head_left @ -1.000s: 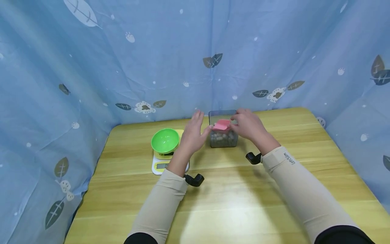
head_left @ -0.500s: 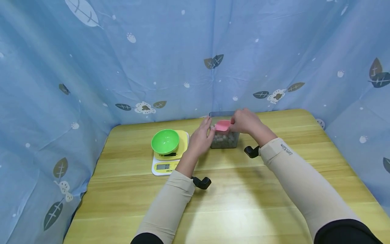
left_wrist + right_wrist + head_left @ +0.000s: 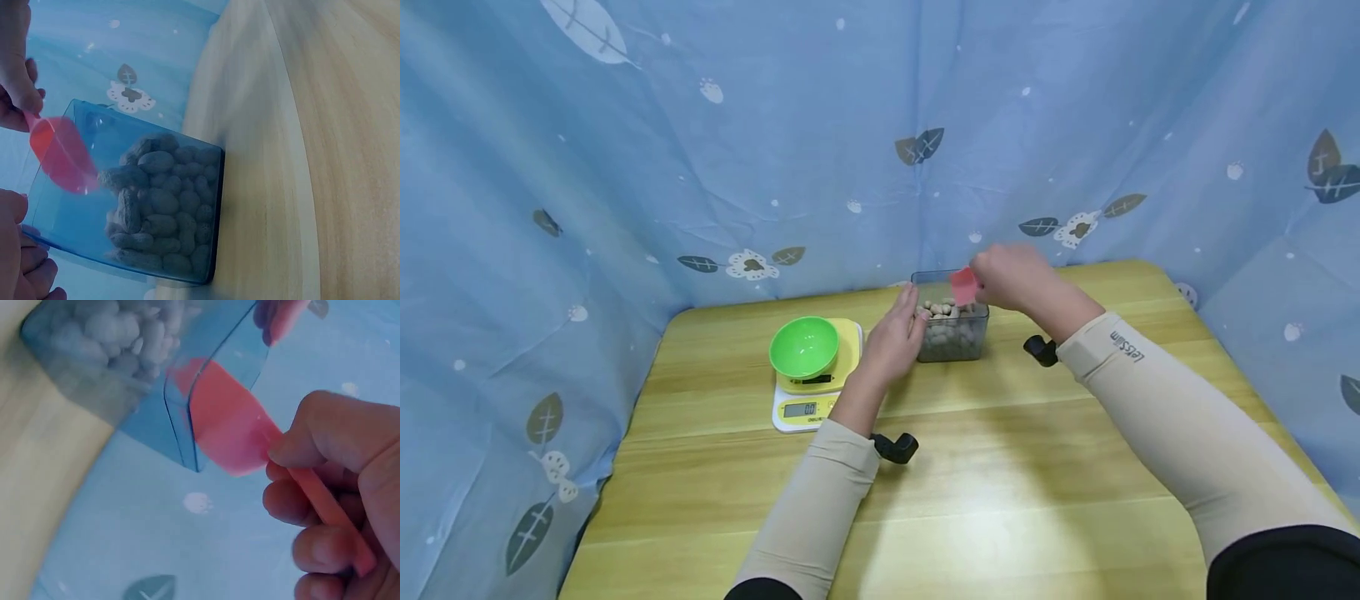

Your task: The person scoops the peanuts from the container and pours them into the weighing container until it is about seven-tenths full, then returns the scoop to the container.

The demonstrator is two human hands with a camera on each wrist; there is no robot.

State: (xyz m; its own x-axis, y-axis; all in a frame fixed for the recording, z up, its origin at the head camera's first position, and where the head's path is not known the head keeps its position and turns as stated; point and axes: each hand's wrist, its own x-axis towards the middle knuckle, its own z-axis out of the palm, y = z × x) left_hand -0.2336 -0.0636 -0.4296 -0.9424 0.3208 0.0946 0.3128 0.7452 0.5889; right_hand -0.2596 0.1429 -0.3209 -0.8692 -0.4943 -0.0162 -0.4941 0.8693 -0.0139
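A clear grey-blue plastic container (image 3: 951,337) stands near the back of the table and holds unshelled peanuts (image 3: 162,200). My left hand (image 3: 891,337) holds its left side near the rim, the thumb by the near corner and the fingers along the outer wall. With my right hand (image 3: 1015,279) I grip the handle of a pink scoop (image 3: 231,419). The scoop's bowl is tilted down at the container's rim, above the peanuts. In the left wrist view its tip appears close to the upper peanuts, partly behind the clear wall; I cannot tell whether it touches them.
Left of the container is a yellow-and-white kitchen scale (image 3: 848,367) reading 0.0, with a green bowl (image 3: 803,346) on it. A blue patterned curtain (image 3: 820,150) hangs behind the wooden table (image 3: 985,492).
My left hand has moved right onto the container. The pink scoop has gone from lying nearly level over the container to tilted downward, as my right hand rose and turned, uncovering peanuts.
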